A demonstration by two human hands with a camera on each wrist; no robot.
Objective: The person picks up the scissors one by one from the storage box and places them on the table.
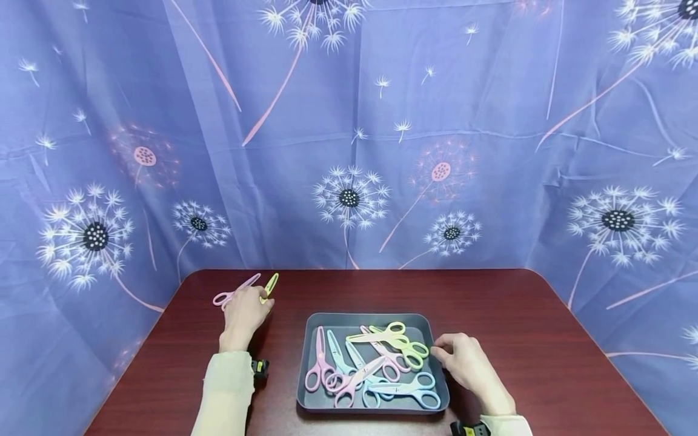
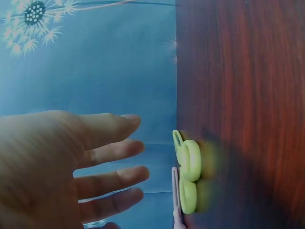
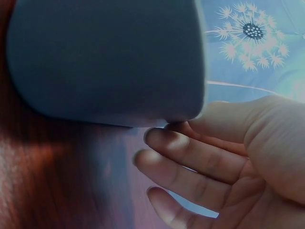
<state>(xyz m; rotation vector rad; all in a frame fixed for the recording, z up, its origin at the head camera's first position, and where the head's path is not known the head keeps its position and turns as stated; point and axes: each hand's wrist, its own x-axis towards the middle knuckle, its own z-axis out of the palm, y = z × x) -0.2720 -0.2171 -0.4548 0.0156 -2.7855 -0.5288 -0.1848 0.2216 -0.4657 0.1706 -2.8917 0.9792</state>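
Note:
At the back left of the table, my left hand (image 1: pixel 246 315) is over yellow scissors (image 1: pixel 271 284) and pink scissors (image 1: pixel 252 280), partly covering both. In the left wrist view its fingers are extended and apart from the yellow scissors (image 2: pixel 192 160), with nothing held. A dark grey tray (image 1: pixel 376 409) holds several scissors, among them pink scissors (image 1: pixel 320 351), light blue scissors (image 1: pixel 400 389) and yellow scissors (image 1: pixel 382 336). My right hand (image 1: pixel 468 363) pinches the tray's right edge between thumb and index finger; the right wrist view shows the tray (image 3: pixel 109 62) above the other fingers.
The dark reddish wooden table (image 1: pixel 480 297) has rounded back corners. Behind and beside it hangs a blue dandelion-print cloth (image 1: pixel 283 181). Black cameras sit on the left wrist (image 1: pixel 260 367) and the right wrist (image 1: pixel 470 429).

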